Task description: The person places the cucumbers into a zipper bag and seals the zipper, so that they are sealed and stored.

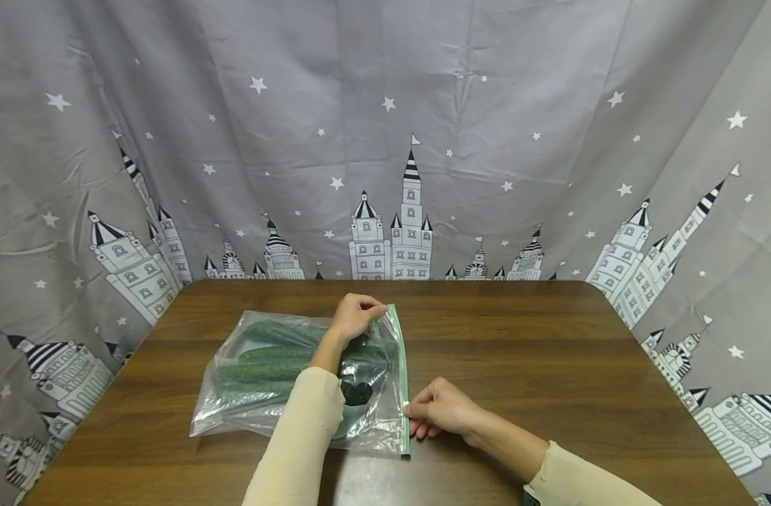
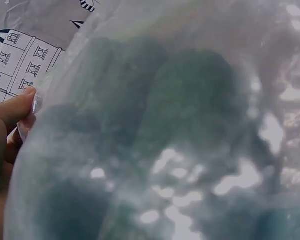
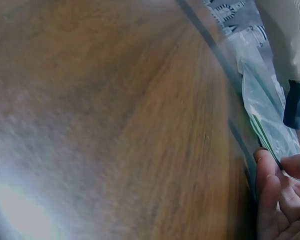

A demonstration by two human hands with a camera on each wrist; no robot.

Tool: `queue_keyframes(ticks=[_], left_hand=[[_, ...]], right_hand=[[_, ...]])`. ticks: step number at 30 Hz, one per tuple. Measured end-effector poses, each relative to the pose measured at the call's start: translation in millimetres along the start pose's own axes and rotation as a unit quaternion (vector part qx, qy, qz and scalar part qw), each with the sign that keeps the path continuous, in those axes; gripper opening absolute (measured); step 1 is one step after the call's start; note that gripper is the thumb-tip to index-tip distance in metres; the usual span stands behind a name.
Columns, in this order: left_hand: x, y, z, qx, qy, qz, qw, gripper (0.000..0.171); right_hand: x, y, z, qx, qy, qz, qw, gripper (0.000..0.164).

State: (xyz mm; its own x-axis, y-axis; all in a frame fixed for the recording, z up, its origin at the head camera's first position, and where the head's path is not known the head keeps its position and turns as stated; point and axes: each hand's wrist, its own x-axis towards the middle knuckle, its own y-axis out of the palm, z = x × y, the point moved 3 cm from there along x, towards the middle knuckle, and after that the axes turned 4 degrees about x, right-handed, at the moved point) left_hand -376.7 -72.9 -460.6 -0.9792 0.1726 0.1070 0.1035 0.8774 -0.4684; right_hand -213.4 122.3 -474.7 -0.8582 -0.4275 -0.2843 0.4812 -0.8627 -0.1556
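Observation:
A clear zip bag [image 1: 217,414] lies on the table with several cucumbers [image 1: 268,369] inside. Its green zip strip [image 1: 403,365] runs along the right end. My left hand [image 1: 355,318] pinches the bag's far corner beside that strip; the left wrist view shows its thumb and fingers [image 2: 21,107] on the plastic, with blurred cucumbers [image 2: 187,97] behind the film. Lower on the strip, my right hand [image 1: 445,407] pinches a small white slider [image 1: 406,405]. Thumb and fingers of the right hand [image 3: 285,200] meet at the bag's edge in the right wrist view.
The brown wooden table [image 1: 518,337] extends to the right of the bag. Behind it hangs a grey curtain [image 1: 486,140] printed with castles and stars. A black wrist device [image 1: 356,393] on the left arm sits over the bag.

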Motion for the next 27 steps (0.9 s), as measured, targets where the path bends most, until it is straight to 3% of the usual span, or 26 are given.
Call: queue_keyframes(ticks=[27], left_hand=[[2.5, 0.7, 0.0, 0.007, 0.003, -0.004, 1.0, 0.011]], right_hand=[[-25, 14, -6, 0.02, 0.024, 0.027, 0.999, 0.019]])
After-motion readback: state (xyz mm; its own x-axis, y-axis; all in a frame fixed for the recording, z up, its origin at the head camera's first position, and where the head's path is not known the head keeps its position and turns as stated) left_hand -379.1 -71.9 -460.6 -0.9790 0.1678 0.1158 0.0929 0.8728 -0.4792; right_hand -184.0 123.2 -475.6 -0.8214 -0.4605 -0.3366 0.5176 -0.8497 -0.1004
